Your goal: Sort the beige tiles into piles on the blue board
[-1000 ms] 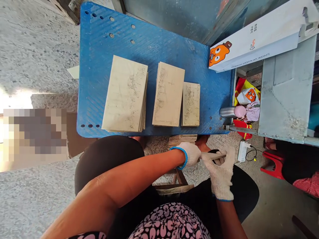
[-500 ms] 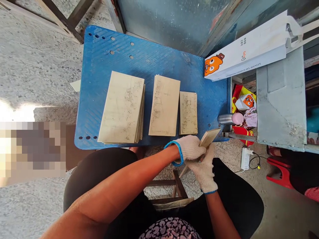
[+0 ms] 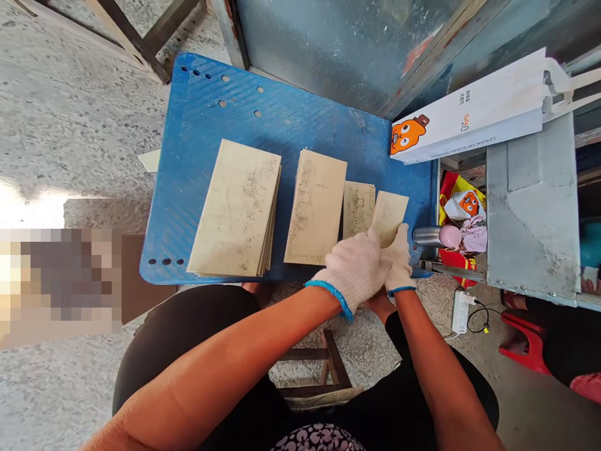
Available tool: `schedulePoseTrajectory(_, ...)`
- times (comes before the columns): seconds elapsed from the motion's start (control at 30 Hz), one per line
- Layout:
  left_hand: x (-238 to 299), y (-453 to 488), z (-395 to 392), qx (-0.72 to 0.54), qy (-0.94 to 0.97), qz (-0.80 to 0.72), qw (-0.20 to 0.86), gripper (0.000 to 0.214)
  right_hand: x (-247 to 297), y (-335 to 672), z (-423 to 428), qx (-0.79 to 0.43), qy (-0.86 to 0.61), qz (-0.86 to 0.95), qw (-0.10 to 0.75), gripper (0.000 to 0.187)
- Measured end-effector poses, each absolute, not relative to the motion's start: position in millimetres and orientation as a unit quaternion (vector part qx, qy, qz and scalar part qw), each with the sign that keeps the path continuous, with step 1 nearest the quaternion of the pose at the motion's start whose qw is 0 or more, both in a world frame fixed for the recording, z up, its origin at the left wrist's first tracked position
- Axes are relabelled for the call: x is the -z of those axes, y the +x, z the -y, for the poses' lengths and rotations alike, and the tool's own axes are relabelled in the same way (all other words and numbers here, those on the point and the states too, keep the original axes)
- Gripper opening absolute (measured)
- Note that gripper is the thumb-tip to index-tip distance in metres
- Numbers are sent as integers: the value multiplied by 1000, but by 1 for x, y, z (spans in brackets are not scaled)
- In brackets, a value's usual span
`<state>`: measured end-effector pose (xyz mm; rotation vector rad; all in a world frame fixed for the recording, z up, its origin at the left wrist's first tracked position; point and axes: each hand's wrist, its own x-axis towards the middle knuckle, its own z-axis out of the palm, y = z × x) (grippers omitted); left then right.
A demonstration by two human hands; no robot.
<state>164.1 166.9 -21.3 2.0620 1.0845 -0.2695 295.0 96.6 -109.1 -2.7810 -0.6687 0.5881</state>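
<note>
Both my hands wear white knit gloves. My left hand (image 3: 353, 267) and my right hand (image 3: 397, 258) are closed together on the near end of a small beige tile (image 3: 389, 215), which tilts over the right part of the blue board (image 3: 197, 125). It partly overlaps a small stack of tiles (image 3: 357, 207). A medium stack (image 3: 317, 205) lies in the middle and a large stack (image 3: 239, 210) to the left.
A white paper bag with an orange cartoon figure (image 3: 469, 109) leans at the board's far right. A metal flask with a pink cap (image 3: 434, 236), snack packets (image 3: 462, 197) and a grey metal box (image 3: 530, 207) are to the right. A wooden stool (image 3: 328, 369) stands between my knees.
Both hands rose from my lap to the board with the small tile, which now lies flatter beside the small stack. The camera view shifted slightly.
</note>
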Motion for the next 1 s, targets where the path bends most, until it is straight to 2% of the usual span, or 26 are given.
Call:
schedulePoseTrajectory(0.2,19,145,-144,178,882,-257,352,27,126,298,-146,-218,-955,200,23,137)
schedulePoseTrajectory(0.37,35,143,-132,282,876,-172,353,34,143,295,-164,-213,-955,204,-21,138)
schedulePoseTrajectory(0.53,48,151,-130,333,841,-175,389,35,150,297,-175,-214,-954,204,-44,140)
schedulePoseTrajectory(1.0,55,158,-128,337,826,-171,419,32,157,293,-185,-219,-951,215,-41,131)
